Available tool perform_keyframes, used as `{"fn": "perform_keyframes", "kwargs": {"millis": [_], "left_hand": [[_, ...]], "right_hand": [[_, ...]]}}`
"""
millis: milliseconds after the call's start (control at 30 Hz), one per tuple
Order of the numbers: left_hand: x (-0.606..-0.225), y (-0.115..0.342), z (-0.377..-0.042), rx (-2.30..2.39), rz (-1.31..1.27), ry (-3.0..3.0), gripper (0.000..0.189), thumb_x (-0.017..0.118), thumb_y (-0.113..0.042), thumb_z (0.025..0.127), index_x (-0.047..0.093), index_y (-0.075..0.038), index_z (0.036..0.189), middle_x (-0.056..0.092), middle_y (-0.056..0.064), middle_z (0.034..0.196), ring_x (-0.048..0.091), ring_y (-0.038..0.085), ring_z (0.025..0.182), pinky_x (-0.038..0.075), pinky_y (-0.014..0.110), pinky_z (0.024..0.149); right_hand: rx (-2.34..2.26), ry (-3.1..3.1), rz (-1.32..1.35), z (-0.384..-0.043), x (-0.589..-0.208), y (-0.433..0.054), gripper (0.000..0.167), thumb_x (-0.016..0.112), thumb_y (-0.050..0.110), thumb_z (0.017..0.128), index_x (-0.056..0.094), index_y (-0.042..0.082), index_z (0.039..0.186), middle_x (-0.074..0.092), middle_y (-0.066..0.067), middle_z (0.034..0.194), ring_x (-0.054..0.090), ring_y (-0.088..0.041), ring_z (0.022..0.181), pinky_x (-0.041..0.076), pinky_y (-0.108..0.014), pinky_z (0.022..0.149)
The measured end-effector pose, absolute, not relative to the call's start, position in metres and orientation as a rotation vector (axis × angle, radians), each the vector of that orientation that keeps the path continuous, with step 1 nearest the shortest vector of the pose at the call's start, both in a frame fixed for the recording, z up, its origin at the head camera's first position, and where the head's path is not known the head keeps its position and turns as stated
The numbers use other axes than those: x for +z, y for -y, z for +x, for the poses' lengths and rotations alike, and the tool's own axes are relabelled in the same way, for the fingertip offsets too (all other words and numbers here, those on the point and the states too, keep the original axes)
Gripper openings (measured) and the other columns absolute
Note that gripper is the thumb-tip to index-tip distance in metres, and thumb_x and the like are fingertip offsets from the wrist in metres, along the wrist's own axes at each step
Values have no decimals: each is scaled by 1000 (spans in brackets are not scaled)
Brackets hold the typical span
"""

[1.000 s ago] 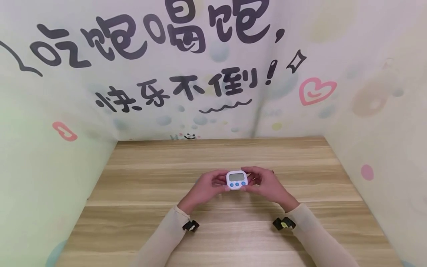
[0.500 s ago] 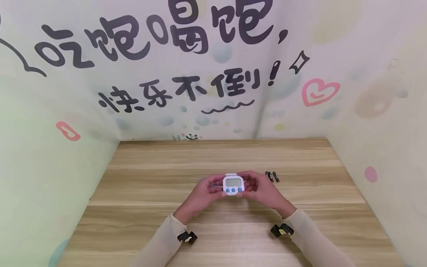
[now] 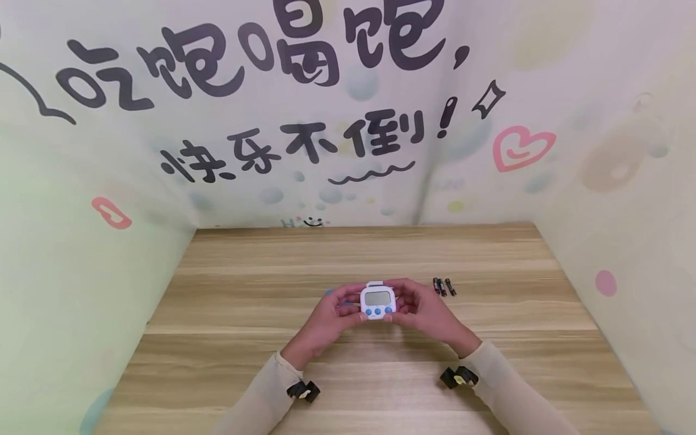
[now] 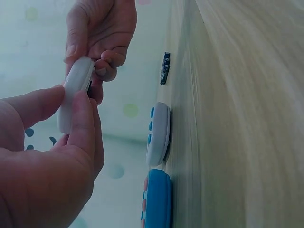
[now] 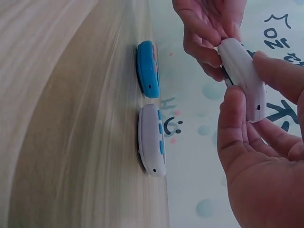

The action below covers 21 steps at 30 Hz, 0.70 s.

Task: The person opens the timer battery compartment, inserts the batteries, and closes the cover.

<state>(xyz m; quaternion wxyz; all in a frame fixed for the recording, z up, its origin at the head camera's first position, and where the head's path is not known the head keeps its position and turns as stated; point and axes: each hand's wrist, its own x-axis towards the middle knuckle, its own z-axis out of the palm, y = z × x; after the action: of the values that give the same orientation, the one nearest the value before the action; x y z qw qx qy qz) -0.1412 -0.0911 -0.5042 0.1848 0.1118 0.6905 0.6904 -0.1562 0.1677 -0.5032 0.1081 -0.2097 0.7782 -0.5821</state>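
A white digital timer (image 3: 377, 302) with a grey screen and several blue buttons is held up between both hands, its face toward the head camera. My left hand (image 3: 330, 317) pinches one side of it, thumb in front and fingers behind. On the opposite side, my right hand (image 3: 426, 313) pinches it the same way. Both wrist views show the held timer (image 4: 76, 90) edge-on, above the table. Its back is mostly hidden by fingers.
On the wood-grain table (image 3: 244, 260), a second white timer (image 5: 152, 140) lies beside a blue timer (image 5: 148, 69); the hands mostly hide both in the head view. Several small dark batteries (image 3: 444, 287) lie right of the hands. Printed walls (image 3: 348, 199) enclose the table's back and sides.
Both hands have brought the timer slightly nearer and to the left. The batteries, earlier hidden behind the right hand, now show, as does the second timer's edge. Little differs over the last half second.
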Motion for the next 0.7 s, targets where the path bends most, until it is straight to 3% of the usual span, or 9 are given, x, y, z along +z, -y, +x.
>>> {"fn": "perform_keyframes", "kwargs": {"millis": [133, 367, 467, 600, 700], "left_hand": [[-506, 93, -141, 1979, 295, -1937, 60, 75, 3, 95, 55, -7, 150, 61, 20, 136, 69, 23, 113, 65, 29, 93], [-507, 93, -138, 2056, 253, -1890, 46, 75, -3, 96, 62, -1, 140, 66, 18, 134, 68, 21, 117, 66, 33, 95], [-507, 92, -138, 2101, 235, -1845, 43, 75, -7, 98, 63, 2, 138, 68, 17, 131, 69, 17, 114, 65, 33, 97], [-506, 90, -139, 2124, 207, -1854, 42, 77, -10, 97, 64, 4, 135, 69, 14, 129, 68, 14, 113, 64, 25, 95], [-505, 89, -139, 2113, 209, -1887, 45, 79, -10, 95, 63, 7, 134, 68, 14, 131, 67, 16, 117, 62, 22, 95]], "right_hand": [[-1704, -2286, -602, -156, -504, -168, 59, 84, 9, 91, 60, 9, 144, 74, -12, 114, 72, -17, 89, 65, -26, 75], [-1774, -2198, -607, -155, -503, -170, 42, 76, 2, 96, 65, 3, 136, 74, -22, 119, 79, -25, 86, 68, -54, 75], [-1784, -2197, -610, -155, -504, -170, 36, 75, 6, 98, 68, 4, 133, 73, -22, 119, 79, -34, 88, 68, -55, 75], [-1810, -2186, -613, -154, -502, -169, 32, 76, 13, 98, 70, 5, 129, 72, -23, 123, 76, -47, 95, 68, -55, 76], [-1808, -2200, -627, -154, -501, -168, 29, 78, 14, 97, 73, 7, 125, 71, -22, 126, 76, -43, 98, 69, -50, 77]]}}
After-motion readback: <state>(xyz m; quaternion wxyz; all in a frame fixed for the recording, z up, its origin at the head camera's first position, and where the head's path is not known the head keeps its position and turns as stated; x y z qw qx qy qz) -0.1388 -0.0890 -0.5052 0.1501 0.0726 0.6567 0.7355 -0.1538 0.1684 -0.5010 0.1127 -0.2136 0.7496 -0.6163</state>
